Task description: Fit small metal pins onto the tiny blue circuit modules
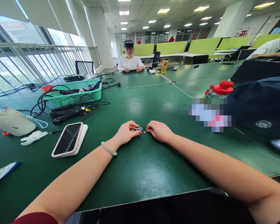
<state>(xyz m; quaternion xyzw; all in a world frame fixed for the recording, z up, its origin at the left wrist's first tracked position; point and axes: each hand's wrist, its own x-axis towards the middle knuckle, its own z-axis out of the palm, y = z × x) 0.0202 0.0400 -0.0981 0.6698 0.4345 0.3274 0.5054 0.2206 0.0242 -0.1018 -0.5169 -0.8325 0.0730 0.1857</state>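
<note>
My left hand (127,132) pinches a small dark flat piece with light markings (139,128) between thumb and fingers, just above the green table (154,174). It looks like a tiny circuit board, though it is too small to be sure. Close by on the right, my right hand (160,130) has its fingertips closed on a tiny whitish piece (145,132), whose kind I cannot make out. A narrow gap separates the two hands. A pale bangle (109,148) circles my left wrist.
Left of my hands lie a phone (68,139) on a white box, black cables and a green basket (74,98). A beige bottle (16,122) lies farther left. On the right are a red-lidded bottle (220,88) and a dark bag (261,105). A person (130,62) sits across the table.
</note>
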